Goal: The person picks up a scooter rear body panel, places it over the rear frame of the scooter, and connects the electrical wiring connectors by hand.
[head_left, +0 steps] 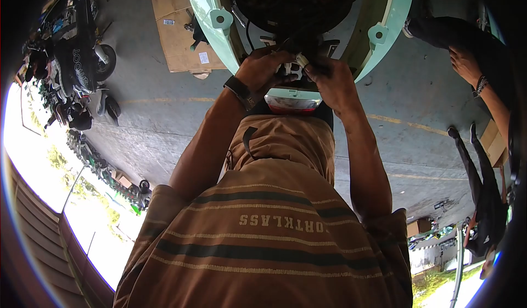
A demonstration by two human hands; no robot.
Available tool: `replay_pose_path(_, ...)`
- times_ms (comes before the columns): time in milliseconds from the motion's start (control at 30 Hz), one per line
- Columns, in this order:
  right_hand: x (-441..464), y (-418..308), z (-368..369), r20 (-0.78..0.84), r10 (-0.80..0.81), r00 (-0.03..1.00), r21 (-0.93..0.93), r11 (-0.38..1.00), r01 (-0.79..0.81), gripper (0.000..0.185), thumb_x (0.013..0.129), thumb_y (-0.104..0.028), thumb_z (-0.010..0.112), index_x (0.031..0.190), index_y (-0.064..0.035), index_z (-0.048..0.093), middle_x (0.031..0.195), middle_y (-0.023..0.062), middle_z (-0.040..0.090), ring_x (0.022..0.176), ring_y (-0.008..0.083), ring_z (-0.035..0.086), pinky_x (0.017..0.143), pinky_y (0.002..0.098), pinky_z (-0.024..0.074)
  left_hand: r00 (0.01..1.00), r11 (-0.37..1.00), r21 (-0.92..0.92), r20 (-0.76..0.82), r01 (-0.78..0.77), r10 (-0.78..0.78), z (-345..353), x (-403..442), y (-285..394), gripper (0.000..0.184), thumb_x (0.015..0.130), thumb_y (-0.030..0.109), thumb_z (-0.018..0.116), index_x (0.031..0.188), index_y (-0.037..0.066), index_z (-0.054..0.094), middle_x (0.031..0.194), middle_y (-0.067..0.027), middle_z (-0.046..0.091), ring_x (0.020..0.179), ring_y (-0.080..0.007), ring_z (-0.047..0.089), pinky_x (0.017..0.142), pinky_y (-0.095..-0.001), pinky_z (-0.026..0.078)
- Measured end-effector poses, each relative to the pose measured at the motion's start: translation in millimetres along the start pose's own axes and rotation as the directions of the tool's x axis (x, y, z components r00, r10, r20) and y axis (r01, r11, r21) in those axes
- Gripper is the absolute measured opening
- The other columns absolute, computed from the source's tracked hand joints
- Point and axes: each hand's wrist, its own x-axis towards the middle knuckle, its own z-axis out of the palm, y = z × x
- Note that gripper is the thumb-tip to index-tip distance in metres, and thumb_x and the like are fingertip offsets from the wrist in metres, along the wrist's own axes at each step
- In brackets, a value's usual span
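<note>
Both of my hands are at the tail of a scooter with mint-green body panels [396,25]. Between the fingertips of my right hand [334,84] is a small whitish plug connector [302,60]. My left hand [260,72], with a dark band on its wrist, is closed right beside it, thumb and fingers pressed in; what they hold is hidden. Dark smudges mark the fingers. Just below the hands sits the red and clear tail light [292,102]. A thin black cable [248,33] runs down inside the left panel. The cavity behind the fingers is dark.
Flattened cardboard [170,44] lies on the grey floor at the left. Parked scooters [77,61] line the far left. Another person's hand [465,65] and dark-clothed leg are close on the right; a further person [486,198] stands beyond, near cardboard boxes [495,143].
</note>
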Motion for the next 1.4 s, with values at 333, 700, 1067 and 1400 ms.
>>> replay_pose_path(333,3.9,-0.1,-1.0,0.093,0.069,0.993,0.233,0.968,-0.089,0.034,0.091,-0.013,0.055,0.121,0.0039,0.060,0.106,0.0115,0.067,0.092,0.0176,0.063,0.082,0.0280,0.0471,0.999,0.973,0.232,0.040,-0.008,-0.001,-9.1,9.8,-3.9,0.024,0.089,0.009,0.063,0.110,-0.001,0.063,0.113,-0.0101,0.061,0.105,-0.0218,0.062,0.089,-0.0376,0.058)
replay_pose_path(700,15.8,-6.5,-5.8,0.060,0.316,0.947,0.542,0.786,-0.297,0.038,0.093,-0.021,0.049,0.124,0.0006,0.055,0.118,0.0124,0.060,0.107,0.0196,0.056,0.093,0.0334,0.0443,0.995,0.817,0.568,0.025,-0.094,0.097,-0.1,-3.1,2.4,0.040,0.076,-0.013,0.067,0.113,0.004,0.064,0.115,-0.0105,0.064,0.106,-0.0239,0.064,0.089,-0.0346,0.058)
replay_pose_path(1067,35.4,3.9,-6.6,0.172,0.342,0.924,0.597,0.710,-0.374,0.036,0.096,-0.022,0.047,0.124,-0.0009,0.055,0.117,0.0101,0.062,0.106,0.0203,0.059,0.094,0.0358,0.0457,0.903,0.376,0.824,0.350,-0.423,0.248,-18.1,6.0,2.7,0.024,0.091,0.001,0.057,0.113,0.003,0.064,0.115,-0.0088,0.062,0.109,-0.0216,0.062,0.090,-0.0358,0.057)
replay_pose_path(1400,25.1,-9.0,-8.1,0.190,0.362,0.913,0.583,0.706,-0.402,0.037,0.097,-0.022,0.046,0.125,0.0006,0.055,0.119,0.0106,0.061,0.107,0.0196,0.057,0.096,0.0353,0.0439,0.994,0.965,0.251,0.058,0.076,-0.093,-6.4,8.9,5.7,0.032,0.085,0.017,0.071,0.114,0.004,0.064,0.110,-0.0057,0.065,0.101,-0.0174,0.061,0.086,-0.0347,0.050)
